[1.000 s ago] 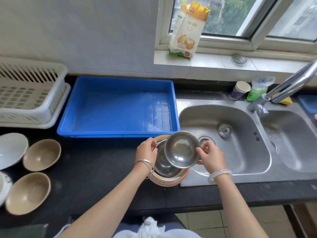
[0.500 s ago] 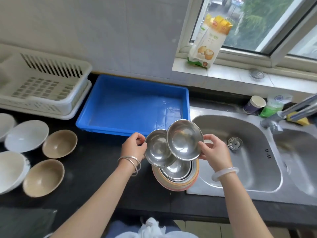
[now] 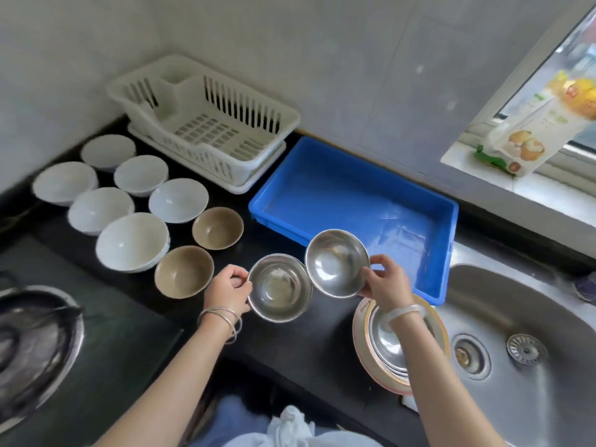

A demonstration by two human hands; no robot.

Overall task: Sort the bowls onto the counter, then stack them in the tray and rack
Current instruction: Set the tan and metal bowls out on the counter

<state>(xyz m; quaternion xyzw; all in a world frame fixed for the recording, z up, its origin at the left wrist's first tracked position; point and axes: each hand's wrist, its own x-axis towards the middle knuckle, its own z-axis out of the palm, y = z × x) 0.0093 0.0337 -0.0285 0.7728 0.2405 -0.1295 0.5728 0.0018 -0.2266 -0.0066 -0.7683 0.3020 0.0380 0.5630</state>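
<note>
Left hand (image 3: 227,290) pinches the left rim of one steel bowl (image 3: 280,288). Right hand (image 3: 385,285) pinches the right rim of a second steel bowl (image 3: 335,262), which is tilted, its edge overlapping the first. Both are held over the black counter (image 3: 290,346), just in front of the blue tray (image 3: 354,201). A stack of bowls (image 3: 382,343) sits under the right wrist, partly hidden by the forearm. White bowls (image 3: 132,241) and tan bowls (image 3: 183,271) lie left of the hands, before the white rack (image 3: 209,124). Sink (image 3: 516,301) at right; far-left cookware blurred.

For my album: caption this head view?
Left hand grips one steel bowl, right hand a second steel bowl, beside white bowls and tan bowls.
</note>
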